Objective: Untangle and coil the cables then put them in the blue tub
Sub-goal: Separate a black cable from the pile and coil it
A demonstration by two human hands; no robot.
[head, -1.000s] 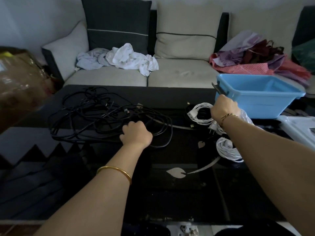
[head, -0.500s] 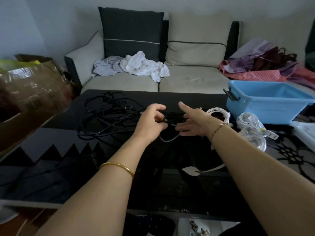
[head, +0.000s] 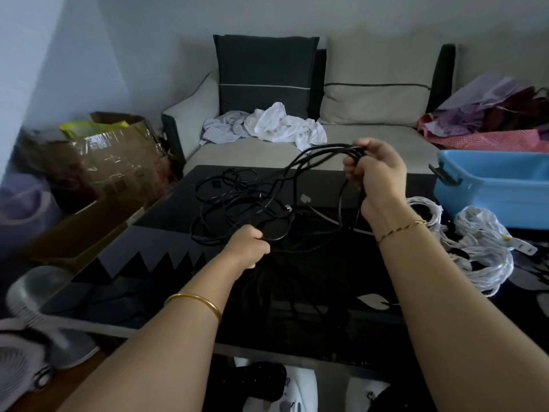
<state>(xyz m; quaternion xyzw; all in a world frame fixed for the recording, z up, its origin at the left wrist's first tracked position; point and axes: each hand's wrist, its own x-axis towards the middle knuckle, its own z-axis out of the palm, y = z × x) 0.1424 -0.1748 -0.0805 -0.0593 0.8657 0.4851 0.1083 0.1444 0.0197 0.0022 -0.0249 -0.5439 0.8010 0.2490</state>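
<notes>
A tangle of black cables (head: pixel 234 200) lies on the dark glass table (head: pixel 326 307). My right hand (head: pixel 377 173) is raised above the table and grips several black strands, which hang down in loops to the pile. My left hand (head: pixel 249 248) is lower, near the table surface, closed on another part of the same black cables. White cables (head: pixel 481 248) lie in bundles on the table's right side. The blue tub (head: pixel 499 185) stands at the right edge, just behind the white bundles; its inside looks empty from here.
A sofa (head: pixel 371 150) with cushions and crumpled cloths runs behind the table. Red and purple fabric (head: pixel 490 123) is piled on its right end. A taped cardboard box (head: pixel 98 162) stands to the left. A fan (head: pixel 26 352) is on the floor at lower left.
My right hand has closed on the black strands and lifted them above the table. My left hand dropped lower and nearer, gripping the cable. The camera has tilted and shifted.
</notes>
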